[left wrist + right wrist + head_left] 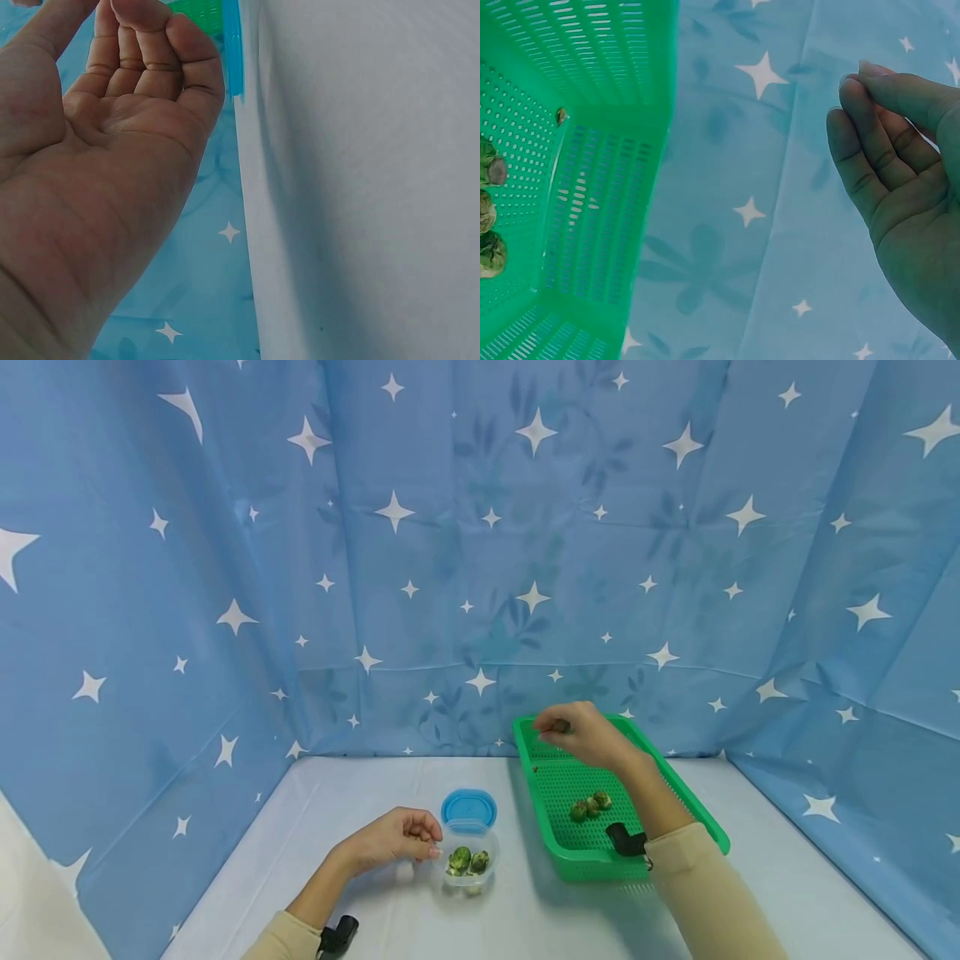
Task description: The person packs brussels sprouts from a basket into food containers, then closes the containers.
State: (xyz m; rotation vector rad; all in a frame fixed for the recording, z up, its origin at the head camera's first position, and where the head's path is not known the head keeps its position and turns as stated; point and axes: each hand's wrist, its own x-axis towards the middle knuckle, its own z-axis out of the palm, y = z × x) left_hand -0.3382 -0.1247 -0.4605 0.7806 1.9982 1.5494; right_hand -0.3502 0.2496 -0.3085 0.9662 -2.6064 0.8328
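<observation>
hovering right fingers (551, 722) near basket edge (543, 818)

the right hand (581, 735), forearm and sleeve (720, 893) block parts of the green basket's (592, 866) far end, floor and near right side; a reddish speck (536, 769) at its far left is too small to identify. whether the left hand (393, 842) touches the clear container (491, 843) cannot be told. the left wrist view's top edge crops that hand; the right wrist view's left edge cuts off the basket and its brussels sprouts (592, 807).
</observation>
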